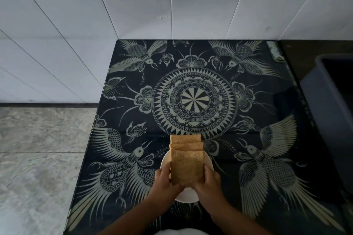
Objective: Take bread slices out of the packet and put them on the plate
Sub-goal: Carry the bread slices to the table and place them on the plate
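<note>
Three brown bread slices (186, 164) lie fanned in an overlapping stack over a small white plate (186, 195) near the table's front edge. My left hand (164, 179) grips the left side of the nearest slice. My right hand (207, 182) grips its right side. The two farther slices stick out past the plate's far rim. The plate is mostly hidden under the bread and my hands. No packet is in view.
The table (194, 99) carries a dark cloth with pale bird and mandala patterns. A dark grey bin (332, 112) stands at the right. White tiled walls rise behind and to the left. Speckled floor (42, 158) lies to the left.
</note>
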